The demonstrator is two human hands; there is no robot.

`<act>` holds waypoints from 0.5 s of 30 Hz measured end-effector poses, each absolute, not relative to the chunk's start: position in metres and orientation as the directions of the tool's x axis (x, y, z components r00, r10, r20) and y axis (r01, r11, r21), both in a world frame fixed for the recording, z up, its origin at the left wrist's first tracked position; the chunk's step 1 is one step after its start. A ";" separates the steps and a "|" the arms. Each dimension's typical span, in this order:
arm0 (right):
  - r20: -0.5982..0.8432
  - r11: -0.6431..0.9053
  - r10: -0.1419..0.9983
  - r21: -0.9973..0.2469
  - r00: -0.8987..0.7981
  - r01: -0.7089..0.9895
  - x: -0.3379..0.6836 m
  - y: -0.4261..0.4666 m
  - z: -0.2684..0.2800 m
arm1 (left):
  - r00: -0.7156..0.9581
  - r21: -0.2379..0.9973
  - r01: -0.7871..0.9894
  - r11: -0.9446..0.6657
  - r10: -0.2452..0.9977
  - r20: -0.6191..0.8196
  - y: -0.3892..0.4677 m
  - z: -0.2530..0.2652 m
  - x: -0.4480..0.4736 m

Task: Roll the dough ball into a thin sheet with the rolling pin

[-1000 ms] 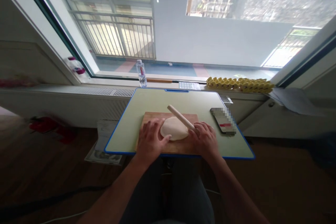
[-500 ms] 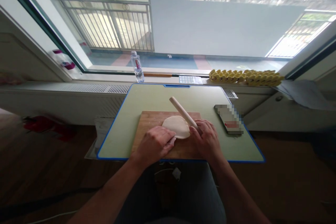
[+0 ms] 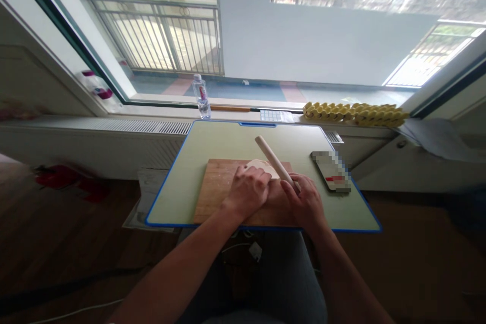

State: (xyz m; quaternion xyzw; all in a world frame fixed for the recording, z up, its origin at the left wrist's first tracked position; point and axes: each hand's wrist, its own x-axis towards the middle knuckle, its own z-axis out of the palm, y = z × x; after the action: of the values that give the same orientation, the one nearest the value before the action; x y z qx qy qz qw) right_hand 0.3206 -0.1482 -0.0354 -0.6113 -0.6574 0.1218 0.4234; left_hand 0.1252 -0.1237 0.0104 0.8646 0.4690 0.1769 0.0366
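A flat round piece of dough [image 3: 262, 165] lies on a wooden cutting board [image 3: 212, 187], its near part covered by my left hand [image 3: 250, 188]. That hand is closed, its curled fingers on the dough's near edge. In my right hand [image 3: 306, 197] is a pale rolling pin [image 3: 274, 159], gripped by its near end. The pin slants up to the far left, along the dough's right side. Its near end is hidden in my fingers.
The board rests on a small green table [image 3: 228, 139] with a blue rim. A phone [image 3: 331, 172], partly pixelated, lies at the right. Along the windowsill stand a plastic bottle [image 3: 202, 97] and yellow egg trays [image 3: 353, 113]. A red object [image 3: 64, 179] is on the floor at left.
My left hand has moved right and away from me, now covering more of the dough. The rolling pin and my right hand have shifted slightly to the right.
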 end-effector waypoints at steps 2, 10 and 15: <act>0.394 0.197 0.910 -0.690 0.133 0.696 0.324 -0.151 -0.032 | 0.498 0.281 0.764 -0.581 0.808 0.315 -0.124 0.016 0.121; 0.363 0.126 0.907 -0.716 0.213 0.687 0.333 -0.162 -0.027 | 0.458 0.362 0.713 -0.600 0.790 0.407 -0.151 -0.008 0.047; 0.394 0.189 0.908 -0.691 0.144 0.697 0.322 -0.162 -0.028 | 0.131 0.479 0.815 -0.325 0.910 0.394 -0.154 -0.025 0.023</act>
State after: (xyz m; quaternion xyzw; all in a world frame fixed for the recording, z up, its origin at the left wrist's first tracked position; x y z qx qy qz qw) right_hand 0.3222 -0.1624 -0.0284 -0.6246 -0.6424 0.1232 0.4266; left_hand 0.0228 -0.1545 -0.0250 0.7485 0.5762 0.3197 0.0737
